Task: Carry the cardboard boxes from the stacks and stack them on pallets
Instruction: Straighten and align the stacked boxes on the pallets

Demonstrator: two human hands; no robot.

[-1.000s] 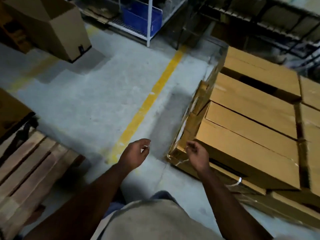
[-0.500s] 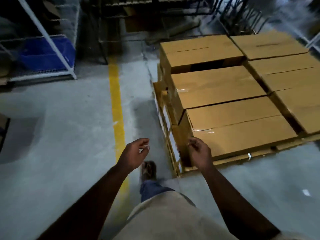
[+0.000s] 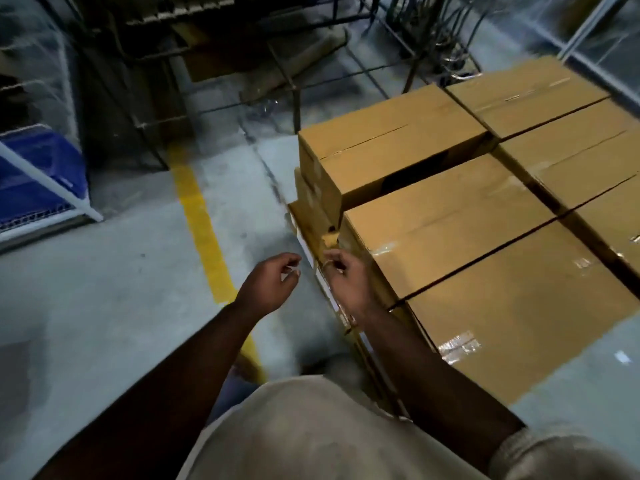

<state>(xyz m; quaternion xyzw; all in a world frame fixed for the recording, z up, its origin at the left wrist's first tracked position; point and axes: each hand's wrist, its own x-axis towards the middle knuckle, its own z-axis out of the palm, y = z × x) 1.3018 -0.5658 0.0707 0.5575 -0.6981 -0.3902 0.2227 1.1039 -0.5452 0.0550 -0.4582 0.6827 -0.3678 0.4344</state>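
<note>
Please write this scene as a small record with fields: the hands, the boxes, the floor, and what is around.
left hand: raised over the floor, fingers loosely curled, holds no box
right hand: at the near corner of the box stack, fingers curled; whether it pinches anything cannot be told
cardboard boxes: closed, taped, packed side by side in rows
floor: grey concrete with a yellow line
surroundings: blue bin on a white rack at the left; dark metal racks behind

Six cardboard boxes [image 3: 446, 220] in the top layer, two hands [image 3: 268, 285].
</note>
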